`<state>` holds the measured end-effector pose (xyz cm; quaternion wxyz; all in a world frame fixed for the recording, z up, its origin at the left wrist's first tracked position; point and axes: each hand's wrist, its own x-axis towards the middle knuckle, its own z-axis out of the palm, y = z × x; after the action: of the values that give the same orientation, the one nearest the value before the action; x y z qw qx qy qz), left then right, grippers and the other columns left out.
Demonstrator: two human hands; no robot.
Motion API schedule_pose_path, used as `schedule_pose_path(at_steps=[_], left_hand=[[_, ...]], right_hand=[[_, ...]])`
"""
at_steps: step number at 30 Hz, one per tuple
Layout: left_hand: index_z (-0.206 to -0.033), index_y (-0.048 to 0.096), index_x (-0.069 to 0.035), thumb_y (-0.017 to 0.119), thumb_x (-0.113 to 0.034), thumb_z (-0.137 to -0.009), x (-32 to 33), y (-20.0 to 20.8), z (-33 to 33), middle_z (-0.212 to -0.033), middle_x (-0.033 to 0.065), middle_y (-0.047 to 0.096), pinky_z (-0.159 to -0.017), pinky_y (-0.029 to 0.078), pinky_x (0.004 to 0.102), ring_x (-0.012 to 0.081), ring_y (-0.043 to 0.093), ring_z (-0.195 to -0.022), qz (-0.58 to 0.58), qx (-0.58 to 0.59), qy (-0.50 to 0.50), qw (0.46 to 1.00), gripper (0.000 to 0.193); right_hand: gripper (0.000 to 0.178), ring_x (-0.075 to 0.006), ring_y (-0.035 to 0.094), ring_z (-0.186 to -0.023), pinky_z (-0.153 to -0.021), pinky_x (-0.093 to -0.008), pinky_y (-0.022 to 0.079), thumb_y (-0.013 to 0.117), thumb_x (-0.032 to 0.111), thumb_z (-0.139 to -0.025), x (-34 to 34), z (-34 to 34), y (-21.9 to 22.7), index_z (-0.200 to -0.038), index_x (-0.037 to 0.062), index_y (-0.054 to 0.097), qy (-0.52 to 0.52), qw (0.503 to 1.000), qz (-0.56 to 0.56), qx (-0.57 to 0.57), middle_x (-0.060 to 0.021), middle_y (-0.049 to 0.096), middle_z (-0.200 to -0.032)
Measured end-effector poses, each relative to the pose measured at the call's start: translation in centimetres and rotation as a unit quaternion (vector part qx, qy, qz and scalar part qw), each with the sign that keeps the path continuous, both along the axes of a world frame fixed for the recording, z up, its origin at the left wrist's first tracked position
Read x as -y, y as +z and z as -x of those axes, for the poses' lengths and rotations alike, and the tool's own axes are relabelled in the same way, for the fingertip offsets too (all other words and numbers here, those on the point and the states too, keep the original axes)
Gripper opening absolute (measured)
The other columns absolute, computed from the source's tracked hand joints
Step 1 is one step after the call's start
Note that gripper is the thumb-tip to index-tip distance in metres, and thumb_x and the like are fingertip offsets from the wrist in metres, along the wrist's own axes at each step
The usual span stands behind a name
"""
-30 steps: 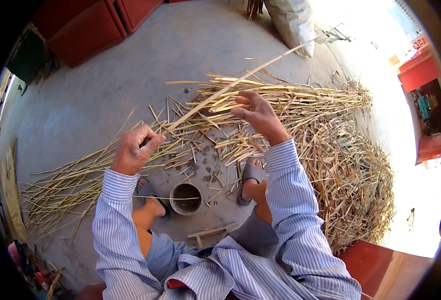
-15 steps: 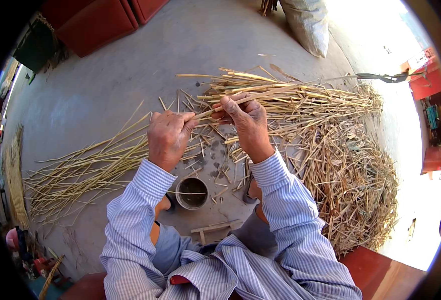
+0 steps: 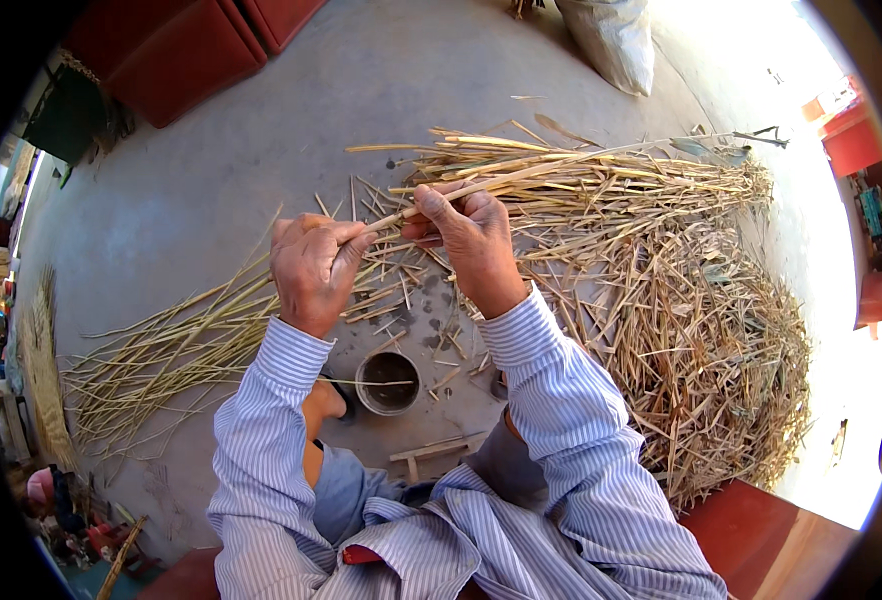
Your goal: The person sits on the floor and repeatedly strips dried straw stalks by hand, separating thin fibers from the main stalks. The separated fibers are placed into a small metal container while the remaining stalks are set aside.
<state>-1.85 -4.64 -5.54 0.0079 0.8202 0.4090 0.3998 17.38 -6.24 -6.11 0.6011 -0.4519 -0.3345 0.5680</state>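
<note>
A long dry straw stalk (image 3: 541, 172) runs between my two hands, its thin leafy tip reaching far out to the right. My left hand (image 3: 311, 268) is closed around its thick end, thumb and fingers pressed together. Just to the right, my right hand (image 3: 473, 240) pinches the same stalk between thumb and fingers. Under the stalk lies a bundle of yellow uncut stalks (image 3: 591, 205). Thin bare stems (image 3: 176, 345) are spread on the floor to the left of my left hand.
A heap of dry husks and leaves (image 3: 706, 370) lies to my right. Near my feet stand a dark round pot (image 3: 365, 403) with a stem across it and a small wooden piece (image 3: 431, 450). Red seats (image 3: 161, 60) and a white sack (image 3: 616, 45) are at the far side.
Both hands have shifted a little left with the stalk. Its leafy tip has come in from the far right edge toward the bundle. My grip looks the same.
</note>
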Motion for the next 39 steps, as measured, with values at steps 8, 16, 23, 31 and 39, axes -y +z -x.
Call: schedule_pose_path(at_steps=[8,16,23,31,39], left_hand=[[-0.083,0.071,-0.007,0.080,-0.020,-0.074,0.1,0.1,-0.2,-0.075,0.0050,0.066,-0.070,0.044,0.0364,0.0227,0.060,-0.071,0.041,0.044,0.009,0.998,0.018],[-0.099,0.068,0.000,0.073,-0.014,-0.087,0.9,-0.5,-1.0,-0.082,0.0057,0.069,-0.066,0.051,0.0289,0.0136,0.064,-0.076,0.370,0.156,-0.025,0.915,0.019],[-0.098,0.067,0.004,0.073,-0.011,-0.086,1.5,-0.3,-0.1,-0.085,0.0082,0.070,-0.068,0.052,0.0230,0.0096,0.064,-0.077,0.398,0.247,-0.017,0.883,0.020],[-0.095,0.064,0.002,0.072,-0.021,-0.089,-0.5,-1.0,4.4,-0.083,0.0067,0.069,-0.062,0.048,0.0224,0.0099,0.060,-0.068,0.437,0.395,0.049,0.807,0.025],[-0.109,0.065,-0.004,0.073,-0.038,-0.083,-1.8,0.5,6.2,-0.093,0.0134,0.070,-0.087,0.043,0.0428,0.0274,0.062,-0.096,0.011,-0.202,0.212,0.956,0.044]], right_hand=[[0.025,-0.0139,0.068,-0.062,-0.055,-0.0246,0.056,0.068,0.019,-0.091,0.2,0.2,0.3,-0.092,-0.0056,0.061,-0.018,1.000,-0.007,-0.023,-0.0123,0.069,-0.074],[0.019,-0.0148,0.068,-0.070,-0.063,-0.0253,0.057,0.066,0.012,-0.091,0.6,-0.9,0.1,-0.094,-0.0054,0.060,0.048,0.998,-0.041,-0.020,-0.0108,0.067,-0.080],[0.019,-0.0160,0.069,-0.077,-0.068,-0.0262,0.057,0.065,0.010,-0.091,-0.2,-1.0,0.1,-0.098,-0.0053,0.059,0.108,0.993,-0.029,-0.033,-0.0121,0.068,-0.087],[0.017,-0.0170,0.069,-0.086,-0.077,-0.0284,0.057,0.065,0.007,-0.089,-0.9,-0.5,0.0,-0.100,-0.0039,0.059,0.162,0.985,-0.066,-0.011,-0.0116,0.069,-0.091],[0.013,-0.0210,0.070,-0.091,-0.082,-0.0307,0.058,0.063,0.004,-0.090,-0.9,-3.3,-0.3,-0.102,0.0007,0.058,0.081,0.994,-0.068,-0.025,-0.0151,0.070,-0.100]])
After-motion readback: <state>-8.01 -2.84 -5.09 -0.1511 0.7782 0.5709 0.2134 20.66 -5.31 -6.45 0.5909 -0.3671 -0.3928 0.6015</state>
